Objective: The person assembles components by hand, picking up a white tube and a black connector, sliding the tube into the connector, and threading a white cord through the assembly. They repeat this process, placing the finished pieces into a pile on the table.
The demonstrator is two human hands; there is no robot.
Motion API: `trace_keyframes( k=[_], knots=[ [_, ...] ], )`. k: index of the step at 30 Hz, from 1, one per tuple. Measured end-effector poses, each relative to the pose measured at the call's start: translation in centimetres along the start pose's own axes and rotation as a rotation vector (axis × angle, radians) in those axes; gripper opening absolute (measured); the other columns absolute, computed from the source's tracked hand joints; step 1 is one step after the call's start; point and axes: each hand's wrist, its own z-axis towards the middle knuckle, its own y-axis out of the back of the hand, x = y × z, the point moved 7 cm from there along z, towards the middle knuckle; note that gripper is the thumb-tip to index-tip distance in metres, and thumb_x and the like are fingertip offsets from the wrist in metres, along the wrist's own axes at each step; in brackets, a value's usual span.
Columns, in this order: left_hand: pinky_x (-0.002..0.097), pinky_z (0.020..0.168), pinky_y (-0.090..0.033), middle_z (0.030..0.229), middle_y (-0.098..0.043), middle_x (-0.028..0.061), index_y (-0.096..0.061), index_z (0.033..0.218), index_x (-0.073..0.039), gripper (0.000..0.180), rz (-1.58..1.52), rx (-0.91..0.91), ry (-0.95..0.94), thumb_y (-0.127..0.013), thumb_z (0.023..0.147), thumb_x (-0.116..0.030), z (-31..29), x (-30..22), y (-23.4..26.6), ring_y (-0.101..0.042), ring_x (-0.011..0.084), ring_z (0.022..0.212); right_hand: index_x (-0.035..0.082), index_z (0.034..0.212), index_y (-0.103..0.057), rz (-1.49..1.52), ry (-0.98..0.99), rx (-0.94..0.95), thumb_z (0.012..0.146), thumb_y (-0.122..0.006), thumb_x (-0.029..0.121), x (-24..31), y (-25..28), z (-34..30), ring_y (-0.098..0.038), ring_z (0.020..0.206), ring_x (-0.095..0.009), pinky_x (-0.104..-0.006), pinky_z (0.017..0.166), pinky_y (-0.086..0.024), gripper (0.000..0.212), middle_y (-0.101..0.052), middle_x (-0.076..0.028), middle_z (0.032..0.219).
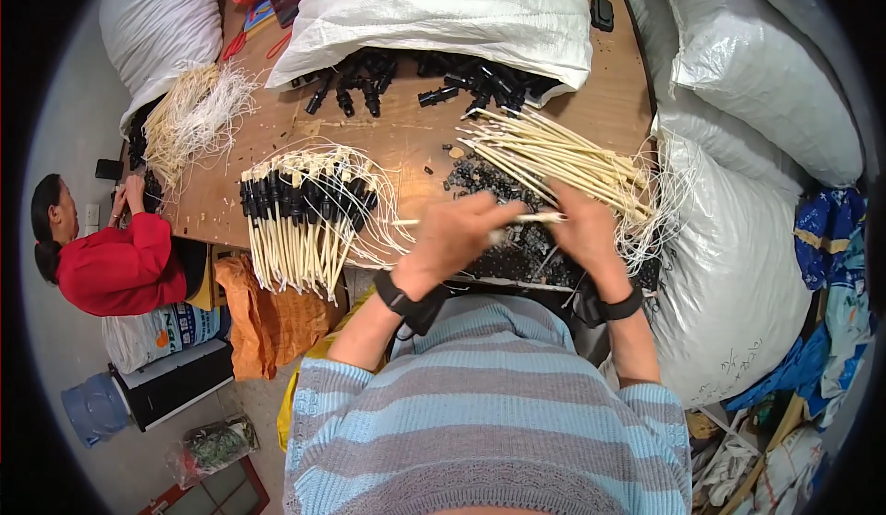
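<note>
I pinch one cream tube [540, 219] between both hands: my left hand [457, 236] closed on its near end, my right hand [583, 229] closed on the other, above the table's [406, 137] near edge. Loose cream tubes [563, 160] fan toward the right edge; the finished bundle [300, 215] overhangs the near edge, left of my hands.

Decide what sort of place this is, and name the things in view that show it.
Probably a small assembly workshop. A wooden table holds bundles of cream tubes, a row of tubes fitted with black connectors, and white sacks spilling loose connectors. Another person works alongside.
</note>
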Motion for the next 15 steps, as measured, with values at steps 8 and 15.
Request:
trace_keyframes(
  k=[8, 15],
  knots=[
    [0.0346, 0.056, -0.045, 0.078, -0.056, 0.0028, -0.068, 0.110, -0.020, 0.041, -0.078, -0.107, 0.161, -0.076, 0.071, -0.012, -1.8, 1.9, 0.3, -0.058, 0.0223, 0.067, 0.010, 0.118, -0.063, 0.087, 0.011, 0.193, 0.073, -0.071, 0.014, -0.7, 1.1, 0.7, -0.064, 0.078, -0.032, -0.0376, 0.067, -0.052, 0.046, -0.068, -0.010, 0.094],
    [0.0354, 0.054, -0.044, 0.071, -0.056, 0.0038, -0.069, 0.107, -0.017, 0.034, 0.021, -0.060, 0.379, -0.073, 0.074, -0.011, -4.6, 5.1, 1.3, -0.059, 0.0224, 0.065, 0.010, 0.130, -0.056, -0.183, -0.250, 0.296, 0.066, -0.081, 0.019, -6.1, 5.4, 0.1, -0.065, 0.094, -0.033, -0.0381, 0.080, -0.051, 0.069, -0.065, -0.015, 0.116]
  ],
)
